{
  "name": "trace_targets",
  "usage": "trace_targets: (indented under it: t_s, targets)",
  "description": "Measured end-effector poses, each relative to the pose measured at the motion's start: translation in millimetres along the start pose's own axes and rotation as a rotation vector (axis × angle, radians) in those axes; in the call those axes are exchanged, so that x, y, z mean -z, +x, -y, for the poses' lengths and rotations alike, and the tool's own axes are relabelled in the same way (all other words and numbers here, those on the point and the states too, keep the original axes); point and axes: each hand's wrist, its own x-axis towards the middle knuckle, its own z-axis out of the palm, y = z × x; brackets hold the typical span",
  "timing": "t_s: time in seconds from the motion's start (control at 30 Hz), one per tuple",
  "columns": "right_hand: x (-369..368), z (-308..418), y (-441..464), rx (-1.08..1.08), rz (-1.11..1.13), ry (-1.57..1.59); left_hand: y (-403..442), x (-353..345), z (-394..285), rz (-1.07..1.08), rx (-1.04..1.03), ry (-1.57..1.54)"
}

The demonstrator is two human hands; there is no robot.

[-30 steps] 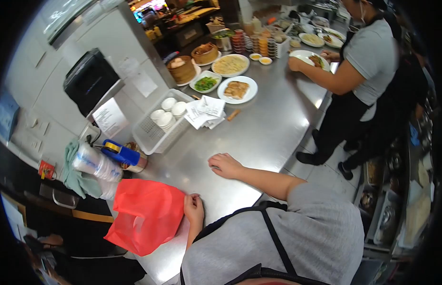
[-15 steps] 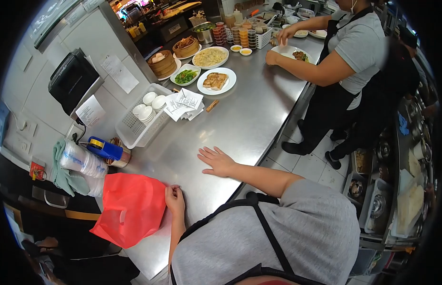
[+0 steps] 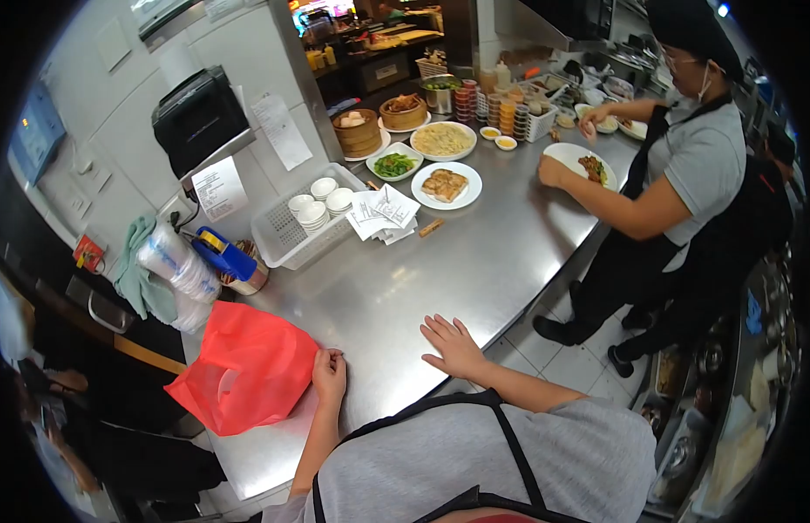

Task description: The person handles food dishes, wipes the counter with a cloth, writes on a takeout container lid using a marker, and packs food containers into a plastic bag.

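Note:
My left hand (image 3: 329,373) is closed at the right edge of a red bag (image 3: 244,370), fingers curled against the bag's side. The bag stands on the steel counter (image 3: 370,305), its opening not visible from here. Near the counter's front edge my right hand (image 3: 454,347) lies palm down, fingers spread, holding nothing. Beyond it are paper slips (image 3: 383,213) and a short brown stick-like piece (image 3: 432,227).
A white basket (image 3: 287,248) holds small white dishes. Farther back sit a plate of browned food (image 3: 446,185), a plate of greens (image 3: 394,164), a noodle-like dish (image 3: 444,139) and bamboo steamers (image 3: 357,133). A co-worker (image 3: 701,148) holds a plate (image 3: 575,161) at right.
My view has swung, shifting the counter items rightward. My right hand has drawn back closer to the counter's front edge. One of the co-worker's hands has moved away from the plate.

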Motion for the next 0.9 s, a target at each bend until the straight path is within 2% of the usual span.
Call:
trace_targets:
  t_s: [0.43, 0.7, 0.9]
  targets:
    - [4, -11, 0, 0.079, -0.008, 0.049, -3, -5, -3, -0.05, 0.042, 0.066]
    - [14, -37, 9, 0.28, 0.08, 0.136, -4, -10, -9, -0.117, 0.048, 0.127]
    - [20, -44, 10, 0.325, 0.057, 0.171, -3, -15, -15, -0.167, 0.069, 0.201]
